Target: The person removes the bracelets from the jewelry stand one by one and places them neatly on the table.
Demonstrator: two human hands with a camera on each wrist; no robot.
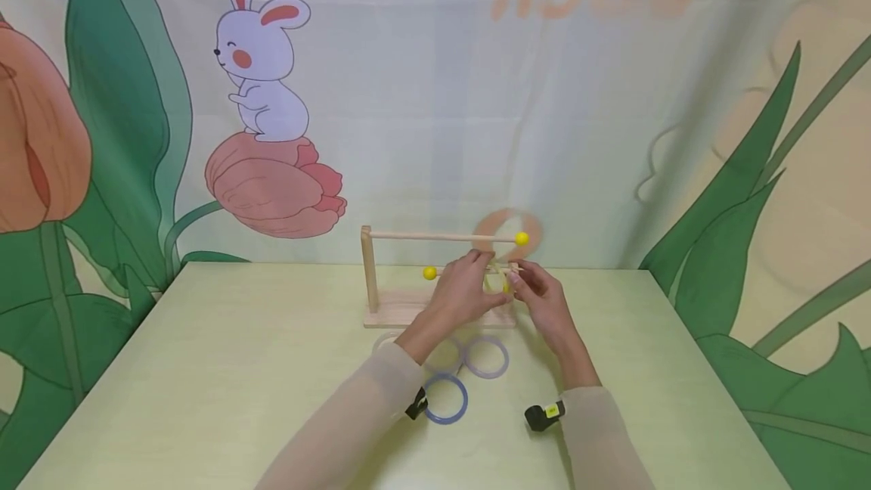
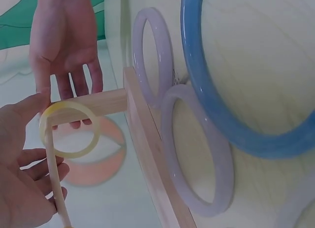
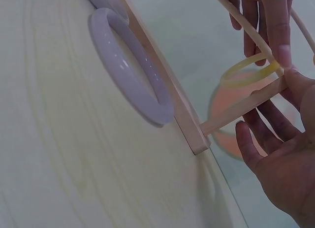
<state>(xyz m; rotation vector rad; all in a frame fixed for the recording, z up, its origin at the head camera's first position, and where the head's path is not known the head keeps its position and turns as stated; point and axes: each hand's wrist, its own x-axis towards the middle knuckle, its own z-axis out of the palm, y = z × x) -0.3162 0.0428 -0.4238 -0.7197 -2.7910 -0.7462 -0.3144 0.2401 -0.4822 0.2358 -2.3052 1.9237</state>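
Observation:
A wooden stand point(image 1: 395, 317) has an upright at each end and horizontal rods tipped with yellow balls point(image 1: 429, 273). A pale yellow bangle point(image 2: 97, 127) encircles the lower rod point(image 2: 55, 179) close to the right upright point(image 2: 101, 103). My left hand point(image 1: 466, 289) pinches the bangle near the rod's end; its other fingers curl behind the rod. At the top of that upright, my right hand point(image 1: 547, 308) grips the wood, thumb on its end and fingers behind. The two thumbs are close together.
In front of the stand, several pale purple bangles point(image 1: 506, 360) lie on the table point(image 1: 204, 384), partly behind the left forearm. A blue bangle point(image 1: 466, 401) lies nearer. The long upper rod point(image 1: 435, 236) reaches right above the hands. A printed curtain point(image 1: 408, 97) hangs behind.

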